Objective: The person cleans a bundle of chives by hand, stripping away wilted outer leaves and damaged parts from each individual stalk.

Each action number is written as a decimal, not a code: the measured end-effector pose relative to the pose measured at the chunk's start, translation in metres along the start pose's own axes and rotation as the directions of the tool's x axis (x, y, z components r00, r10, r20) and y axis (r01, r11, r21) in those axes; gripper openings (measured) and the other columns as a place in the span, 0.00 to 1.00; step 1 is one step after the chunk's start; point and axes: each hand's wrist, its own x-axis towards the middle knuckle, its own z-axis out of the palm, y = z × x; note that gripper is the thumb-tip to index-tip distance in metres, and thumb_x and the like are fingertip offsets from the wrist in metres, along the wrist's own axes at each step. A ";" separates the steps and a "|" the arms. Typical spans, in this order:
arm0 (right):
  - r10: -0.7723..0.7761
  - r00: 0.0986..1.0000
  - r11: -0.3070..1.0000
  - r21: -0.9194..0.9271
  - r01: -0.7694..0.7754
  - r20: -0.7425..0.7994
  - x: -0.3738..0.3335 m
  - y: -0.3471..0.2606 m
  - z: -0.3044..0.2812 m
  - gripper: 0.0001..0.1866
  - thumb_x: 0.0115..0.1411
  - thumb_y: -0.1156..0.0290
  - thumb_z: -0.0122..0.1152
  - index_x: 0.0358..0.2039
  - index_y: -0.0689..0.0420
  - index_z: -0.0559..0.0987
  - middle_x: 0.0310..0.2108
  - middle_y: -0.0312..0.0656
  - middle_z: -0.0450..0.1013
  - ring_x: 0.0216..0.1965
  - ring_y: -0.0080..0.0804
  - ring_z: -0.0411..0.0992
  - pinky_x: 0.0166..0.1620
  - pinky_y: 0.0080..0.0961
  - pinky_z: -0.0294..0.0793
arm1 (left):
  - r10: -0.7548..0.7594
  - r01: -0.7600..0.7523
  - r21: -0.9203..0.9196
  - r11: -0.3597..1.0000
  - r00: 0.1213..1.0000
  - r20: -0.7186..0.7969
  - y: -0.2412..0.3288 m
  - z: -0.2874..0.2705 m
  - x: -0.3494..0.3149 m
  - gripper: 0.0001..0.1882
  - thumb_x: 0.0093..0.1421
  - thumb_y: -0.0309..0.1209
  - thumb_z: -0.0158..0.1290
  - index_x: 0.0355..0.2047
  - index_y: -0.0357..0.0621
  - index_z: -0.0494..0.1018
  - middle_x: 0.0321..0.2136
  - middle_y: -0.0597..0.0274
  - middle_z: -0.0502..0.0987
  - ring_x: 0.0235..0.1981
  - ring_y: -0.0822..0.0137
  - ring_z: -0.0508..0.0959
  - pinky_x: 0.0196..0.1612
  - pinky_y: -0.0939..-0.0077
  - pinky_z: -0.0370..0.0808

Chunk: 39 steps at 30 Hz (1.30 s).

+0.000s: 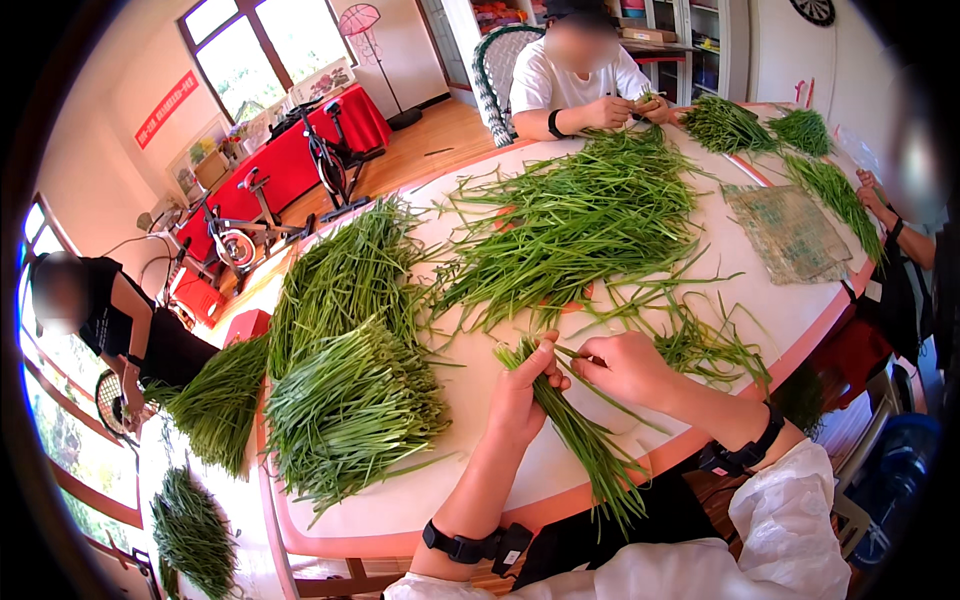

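My left hand [522, 390] is closed round a bundle of green chives [590, 445], whose pale cut ends poke up above the thumb and whose leaves hang over the table's near edge. Close beside it, my right hand [625, 368] pinches a thin chive stalk [630, 408] against the bundle's side. A neat stack of chives [350, 415] lies left of my left hand, with another pile [350, 280] behind it. Beyond my hands spreads a large loose heap of chives [590, 215]. Scattered chives [705, 345] lie just past my right wrist.
Across the white table [380, 515] a person in a white shirt [585, 75] handles chives. Another person [905, 230] is at the right, near a greenish mat [785, 232]. A person in black [125, 320] stands left beside more chives [225, 400]. A blue water jug [895, 480] stands low right.
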 end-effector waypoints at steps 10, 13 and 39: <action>-0.039 0.997 0.931 0.359 0.062 -0.071 0.027 -0.018 -0.012 0.13 0.52 0.63 0.59 0.30 0.61 0.77 0.25 0.41 0.73 0.25 0.27 0.70 0.29 0.23 0.69 | -0.021 0.021 0.051 0.998 1.000 0.017 -0.005 -0.005 -0.001 0.07 0.57 0.30 0.49 0.28 0.38 0.69 0.17 0.66 0.65 0.18 0.72 0.66 0.25 0.75 0.69; 0.020 0.998 0.920 0.389 -0.039 0.051 0.034 -0.023 -0.013 0.08 0.52 0.70 0.59 0.27 0.62 0.77 0.24 0.38 0.72 0.27 0.20 0.70 0.29 0.16 0.68 | -0.028 0.025 0.127 0.992 0.999 0.024 -0.001 0.001 -0.002 0.06 0.57 0.31 0.49 0.27 0.41 0.67 0.17 0.67 0.64 0.19 0.72 0.66 0.28 0.74 0.68; 0.099 0.994 0.943 -0.321 -0.082 0.036 -0.042 0.048 -0.082 0.12 0.52 0.62 0.53 0.28 0.59 0.75 0.27 0.42 0.71 0.35 0.43 0.67 0.40 0.33 0.65 | -0.042 0.040 0.029 0.999 0.998 0.054 0.001 0.004 -0.005 0.17 0.57 0.30 0.48 0.44 0.32 0.64 0.16 0.68 0.63 0.18 0.74 0.64 0.28 0.74 0.67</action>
